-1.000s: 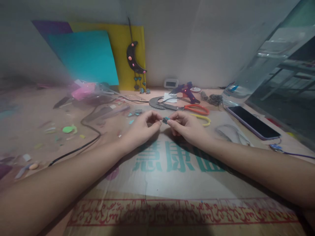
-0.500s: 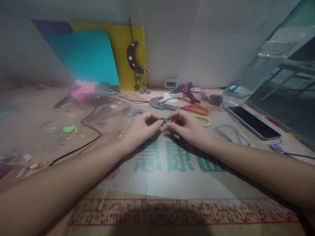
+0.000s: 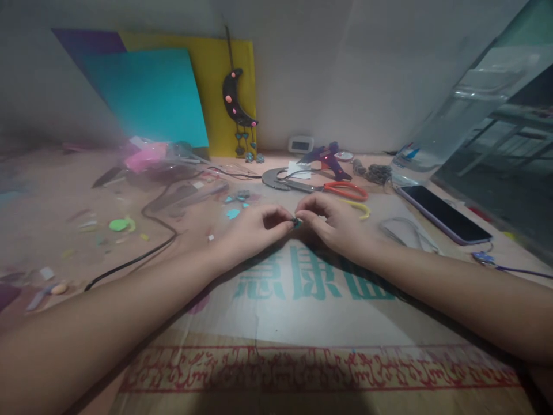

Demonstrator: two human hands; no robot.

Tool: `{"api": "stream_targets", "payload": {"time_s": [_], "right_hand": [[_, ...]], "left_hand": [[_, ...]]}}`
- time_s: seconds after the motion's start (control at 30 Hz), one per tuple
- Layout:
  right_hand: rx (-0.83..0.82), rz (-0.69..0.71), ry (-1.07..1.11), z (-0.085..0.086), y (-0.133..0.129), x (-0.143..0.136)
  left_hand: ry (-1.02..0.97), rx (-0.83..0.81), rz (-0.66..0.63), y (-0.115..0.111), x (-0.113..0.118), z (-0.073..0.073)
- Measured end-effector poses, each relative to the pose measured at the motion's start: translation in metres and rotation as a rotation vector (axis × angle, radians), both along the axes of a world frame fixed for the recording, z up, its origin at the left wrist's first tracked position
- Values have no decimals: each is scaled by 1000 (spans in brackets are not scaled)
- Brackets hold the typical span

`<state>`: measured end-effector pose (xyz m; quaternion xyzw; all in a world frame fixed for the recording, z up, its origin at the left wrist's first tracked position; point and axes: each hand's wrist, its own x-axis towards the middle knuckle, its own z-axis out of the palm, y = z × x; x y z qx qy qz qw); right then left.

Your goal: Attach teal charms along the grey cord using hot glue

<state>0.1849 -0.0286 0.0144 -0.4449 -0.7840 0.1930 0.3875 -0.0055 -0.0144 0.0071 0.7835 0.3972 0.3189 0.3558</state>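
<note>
A tiny dark teal piece (image 3: 296, 222) is pinched between the thumb and forefinger of my left hand (image 3: 259, 230), over the printed board (image 3: 276, 323). Close against it from the right, my right hand (image 3: 332, 222) has its thumb and fingers drawn together; what they hold, if anything, is too small to make out. Small light-blue pieces (image 3: 233, 213) lie behind my left hand. Leaning on a yellow sheet (image 3: 211, 69) at the back, a dark crescent ornament (image 3: 231, 92) bears pink dots and small hanging pieces.
Orange-handled scissors (image 3: 345, 190), a purple glue gun (image 3: 330, 161) and a small white device (image 3: 301, 143) are at the back. To the right lies a phone (image 3: 444, 214). A black cable (image 3: 133, 262), a green piece (image 3: 118, 225) and scraps lie left.
Both hands have shifted slightly; my left hand moved a little right and down with the teal piece. More light-blue pieces now show behind my left hand.
</note>
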Motion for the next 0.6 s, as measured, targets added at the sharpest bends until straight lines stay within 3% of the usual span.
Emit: {"api": "stream_targets", "payload": {"time_s": [0.2,0.6], "right_hand": [[-303,75,238,-3,-2,-4],[-301,83,309,-4,-1,-2]], "left_hand": [[-58,-28,-46,1,-2,-2],[-37,-41,34,-2,0,4]]}}
